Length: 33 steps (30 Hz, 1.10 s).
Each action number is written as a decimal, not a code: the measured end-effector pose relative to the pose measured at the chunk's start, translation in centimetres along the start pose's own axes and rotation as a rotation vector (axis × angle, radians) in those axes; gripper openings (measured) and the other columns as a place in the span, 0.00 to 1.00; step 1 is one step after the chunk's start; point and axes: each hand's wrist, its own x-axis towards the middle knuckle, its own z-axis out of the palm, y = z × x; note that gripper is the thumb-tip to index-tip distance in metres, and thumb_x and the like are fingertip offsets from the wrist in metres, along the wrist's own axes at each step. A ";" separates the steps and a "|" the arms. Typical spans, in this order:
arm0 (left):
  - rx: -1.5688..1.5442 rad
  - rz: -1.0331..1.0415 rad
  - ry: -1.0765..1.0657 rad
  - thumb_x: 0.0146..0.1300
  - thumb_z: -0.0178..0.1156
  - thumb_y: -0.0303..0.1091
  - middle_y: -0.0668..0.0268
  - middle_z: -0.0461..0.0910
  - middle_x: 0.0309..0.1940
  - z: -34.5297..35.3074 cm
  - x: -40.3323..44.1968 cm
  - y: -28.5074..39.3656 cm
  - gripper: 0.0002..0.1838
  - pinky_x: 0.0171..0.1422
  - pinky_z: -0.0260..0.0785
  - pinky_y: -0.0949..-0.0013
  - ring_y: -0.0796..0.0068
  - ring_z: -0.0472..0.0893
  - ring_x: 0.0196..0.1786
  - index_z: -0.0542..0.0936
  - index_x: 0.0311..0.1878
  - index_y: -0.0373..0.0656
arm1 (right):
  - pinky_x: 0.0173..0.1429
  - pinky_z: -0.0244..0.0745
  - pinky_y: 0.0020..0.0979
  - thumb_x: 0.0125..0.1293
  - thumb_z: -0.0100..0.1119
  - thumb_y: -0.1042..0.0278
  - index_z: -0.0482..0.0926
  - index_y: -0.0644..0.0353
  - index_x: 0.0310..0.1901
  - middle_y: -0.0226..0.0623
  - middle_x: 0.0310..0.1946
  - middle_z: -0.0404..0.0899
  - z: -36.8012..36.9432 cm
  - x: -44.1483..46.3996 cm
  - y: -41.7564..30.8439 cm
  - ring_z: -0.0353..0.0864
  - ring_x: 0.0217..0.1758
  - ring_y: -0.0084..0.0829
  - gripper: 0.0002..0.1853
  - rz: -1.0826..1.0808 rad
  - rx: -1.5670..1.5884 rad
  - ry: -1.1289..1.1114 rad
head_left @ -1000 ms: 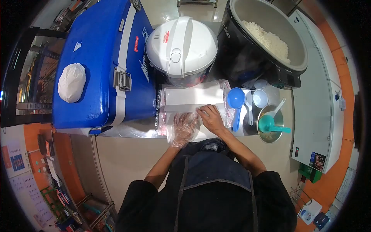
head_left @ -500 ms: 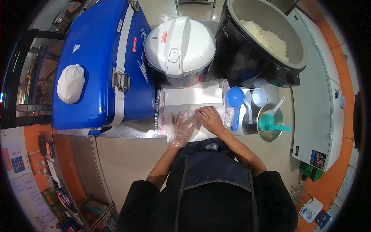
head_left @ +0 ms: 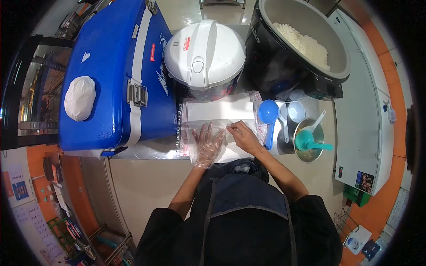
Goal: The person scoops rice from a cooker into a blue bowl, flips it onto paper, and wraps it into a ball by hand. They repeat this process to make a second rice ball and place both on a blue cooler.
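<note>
My left hand (head_left: 207, 146), in a loose clear plastic glove, lies with fingers spread on a stack of white paper sheets (head_left: 219, 109). My bare right hand (head_left: 245, 138) is just right of it, its thumb and fingertips pinched together over the paper. What they pinch, if anything, is too small to make out. Under and around the sheets shows a plastic wrapper with red print (head_left: 260, 106). Right of the paper lie a blue scoop (head_left: 269, 111), a white spoon (head_left: 284, 124) and a small white cup (head_left: 296, 111).
A metal bowl (head_left: 303, 156) holds a teal ladle (head_left: 306, 140). Behind stand a white-lidded rice cooker (head_left: 222, 46) and a large black cooker (head_left: 284, 71) with cooked rice (head_left: 306, 46). On the left, a blue cooler box (head_left: 111, 88) carries a white wrapped bundle (head_left: 80, 98).
My left hand has spread its gloved fingers wider and flatter on the paper. My right fingertips have drawn slightly to the right, apart from the left hand.
</note>
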 end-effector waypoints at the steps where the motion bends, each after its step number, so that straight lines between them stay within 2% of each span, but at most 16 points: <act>1: -0.031 -0.013 -0.002 0.66 0.65 0.43 0.56 0.62 0.75 0.1 0.0 0.0 0.24 0.79 0.36 0.25 0.50 0.59 0.77 0.78 0.65 0.63 | 0.48 0.81 0.37 0.59 0.59 0.83 0.81 0.66 0.52 0.44 0.45 0.77 0.1 0.0 -0.2 0.79 0.48 0.42 0.18 0.000 0.000 0.000; 3: -0.061 -0.027 -0.003 0.66 0.63 0.43 0.57 0.60 0.76 0.3 -0.1 -0.1 0.25 0.79 0.35 0.24 0.50 0.59 0.77 0.76 0.67 0.65 | 0.49 0.80 0.38 0.59 0.58 0.84 0.81 0.67 0.48 0.44 0.43 0.77 0.4 0.0 -0.6 0.79 0.48 0.43 0.14 0.095 0.002 0.085; 4: -0.057 -0.018 0.015 0.65 0.65 0.42 0.55 0.62 0.74 0.2 0.0 -0.1 0.23 0.79 0.37 0.25 0.49 0.60 0.76 0.79 0.65 0.63 | 0.49 0.80 0.38 0.59 0.58 0.84 0.81 0.67 0.48 0.44 0.43 0.77 0.7 0.1 -0.8 0.79 0.48 0.43 0.14 0.094 0.003 0.085; 6: -0.053 -0.008 0.034 0.64 0.67 0.40 0.52 0.64 0.72 0.2 0.2 0.0 0.22 0.79 0.38 0.26 0.49 0.61 0.75 0.81 0.62 0.62 | 0.50 0.77 0.40 0.58 0.59 0.87 0.79 0.67 0.46 0.45 0.41 0.75 1.2 0.4 -1.0 0.77 0.46 0.45 0.14 0.166 0.066 0.225; 9: -0.079 -0.018 0.054 0.63 0.67 0.39 0.53 0.64 0.72 0.2 0.2 0.0 0.23 0.79 0.39 0.25 0.49 0.63 0.74 0.81 0.62 0.62 | 0.51 0.78 0.41 0.60 0.56 0.84 0.79 0.68 0.44 0.45 0.43 0.76 1.5 0.5 -1.2 0.78 0.49 0.46 0.10 0.170 0.085 0.226; 11: -0.138 -0.029 0.081 0.65 0.65 0.41 0.54 0.64 0.74 0.4 0.2 -0.1 0.24 0.79 0.39 0.25 0.47 0.63 0.75 0.79 0.65 0.62 | 0.52 0.77 0.41 0.60 0.56 0.84 0.79 0.68 0.44 0.45 0.43 0.76 1.7 0.1 -1.3 0.77 0.49 0.46 0.10 0.167 0.080 0.193; 15: -0.159 -0.038 0.067 0.65 0.65 0.41 0.56 0.65 0.74 0.5 0.3 -0.5 0.23 0.78 0.39 0.24 0.48 0.62 0.77 0.79 0.64 0.59 | 0.55 0.76 0.41 0.60 0.56 0.83 0.79 0.66 0.46 0.44 0.44 0.77 2.4 -0.9 -0.7 0.77 0.50 0.45 0.12 0.106 -0.008 0.126; 17: -0.088 0.038 -0.064 0.65 0.65 0.41 0.60 0.69 0.73 0.6 0.3 -0.9 0.22 0.78 0.40 0.23 0.52 0.61 0.79 0.79 0.63 0.56 | 0.55 0.76 0.41 0.59 0.57 0.82 0.79 0.65 0.46 0.43 0.45 0.77 2.5 -1.2 -0.4 0.77 0.50 0.45 0.13 0.098 -0.026 0.117; 21: -0.139 0.031 -0.040 0.67 0.62 0.41 0.62 0.72 0.71 0.7 0.4 -0.8 0.23 0.78 0.41 0.23 0.58 0.63 0.78 0.78 0.65 0.53 | 0.57 0.76 0.41 0.57 0.56 0.81 0.80 0.65 0.49 0.43 0.47 0.78 2.4 -1.5 -0.1 0.78 0.52 0.44 0.16 0.071 -0.060 0.078; 24: -0.048 0.016 -0.116 0.69 0.60 0.41 0.61 0.74 0.69 -0.1 0.6 -0.5 0.24 0.79 0.43 0.25 0.61 0.67 0.76 0.76 0.67 0.49 | 0.58 0.76 0.40 0.56 0.56 0.81 0.80 0.66 0.49 0.43 0.48 0.78 2.1 -1.6 0.0 0.78 0.53 0.44 0.17 0.039 -0.088 0.065; 26: -0.011 0.031 -0.174 0.70 0.59 0.42 0.59 0.75 0.68 -0.1 0.2 -1.0 0.25 0.81 0.45 0.30 0.61 0.69 0.75 0.75 0.66 0.43 | 0.59 0.76 0.41 0.57 0.56 0.81 0.79 0.67 0.49 0.44 0.49 0.78 2.1 -1.7 0.1 0.78 0.53 0.45 0.16 0.034 -0.092 0.051; 33: -0.119 0.005 -0.193 0.70 0.58 0.40 0.53 0.74 0.68 0.9 -1.9 -2.6 0.24 0.82 0.48 0.40 0.60 0.70 0.74 0.76 0.65 0.37 | 0.60 0.76 0.43 0.61 0.57 0.79 0.76 0.71 0.52 0.51 0.51 0.76 2.5 -2.8 0.4 0.78 0.55 0.50 0.17 0.119 -0.074 0.068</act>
